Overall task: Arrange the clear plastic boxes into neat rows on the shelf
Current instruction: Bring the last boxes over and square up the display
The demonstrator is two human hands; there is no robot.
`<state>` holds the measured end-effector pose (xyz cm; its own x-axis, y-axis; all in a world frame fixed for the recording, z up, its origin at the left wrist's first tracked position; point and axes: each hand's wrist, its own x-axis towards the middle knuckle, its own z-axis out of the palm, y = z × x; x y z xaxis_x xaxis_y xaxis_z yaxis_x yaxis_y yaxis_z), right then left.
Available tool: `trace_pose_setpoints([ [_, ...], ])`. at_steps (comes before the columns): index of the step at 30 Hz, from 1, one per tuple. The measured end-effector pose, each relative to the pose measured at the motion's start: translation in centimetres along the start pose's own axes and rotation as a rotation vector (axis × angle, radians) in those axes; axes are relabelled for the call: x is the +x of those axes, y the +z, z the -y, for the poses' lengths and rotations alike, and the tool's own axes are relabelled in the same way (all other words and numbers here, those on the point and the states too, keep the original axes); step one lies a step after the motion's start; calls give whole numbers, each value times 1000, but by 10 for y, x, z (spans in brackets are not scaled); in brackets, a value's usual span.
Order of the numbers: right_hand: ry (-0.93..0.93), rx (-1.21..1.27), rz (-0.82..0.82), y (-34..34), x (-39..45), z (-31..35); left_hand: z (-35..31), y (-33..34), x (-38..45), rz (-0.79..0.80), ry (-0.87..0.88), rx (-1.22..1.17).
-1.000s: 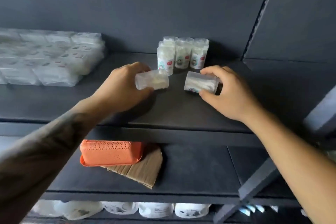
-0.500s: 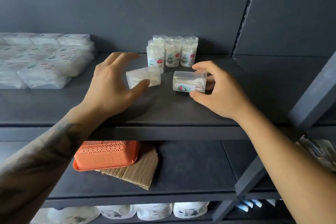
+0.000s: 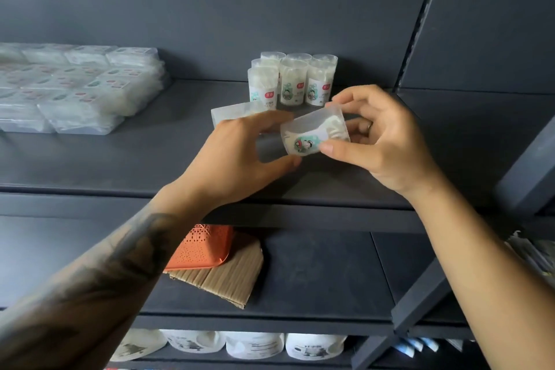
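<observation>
My right hand (image 3: 381,141) holds a clear round plastic box (image 3: 315,135) with a cartoon sticker, tilted on its side just above the dark shelf (image 3: 150,159). My left hand (image 3: 237,159) meets the box's left end, index finger over it and thumb under it. Behind my left hand another clear box (image 3: 231,112) lies on its side on the shelf, partly hidden by my fingers. Several matching boxes (image 3: 294,81) stand upright in a tight group against the back wall.
Stacks of flat clear packs (image 3: 75,90) fill the shelf's left side. A slotted upright (image 3: 420,24) divides the shelf on the right. One shelf down lie an orange basket (image 3: 201,246) and cardboard (image 3: 228,276). White jugs (image 3: 255,345) line the bottom shelf.
My left hand let go of the box it held, leaving it lying on the shelf, and moved right. My right hand lifted its box off the shelf; both hands now meet on it.
</observation>
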<state>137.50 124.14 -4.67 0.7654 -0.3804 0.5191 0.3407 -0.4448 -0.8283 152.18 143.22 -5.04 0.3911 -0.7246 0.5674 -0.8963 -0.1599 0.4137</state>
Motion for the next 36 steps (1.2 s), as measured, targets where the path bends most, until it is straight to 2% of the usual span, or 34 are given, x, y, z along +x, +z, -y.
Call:
trace_pose_setpoints([
  [11,-48,114,0,2,-1,-1,0,4,-1,140,-2,-58],
  [18,-66,86,51,7,-2,2,-2,4,-3,179,4,-31],
  [31,51,-106,96,10,-2,8,-7,4,-4,234,25,190],
  [36,42,-225,54,11,6,18,-8,-2,-12,169,59,292],
])
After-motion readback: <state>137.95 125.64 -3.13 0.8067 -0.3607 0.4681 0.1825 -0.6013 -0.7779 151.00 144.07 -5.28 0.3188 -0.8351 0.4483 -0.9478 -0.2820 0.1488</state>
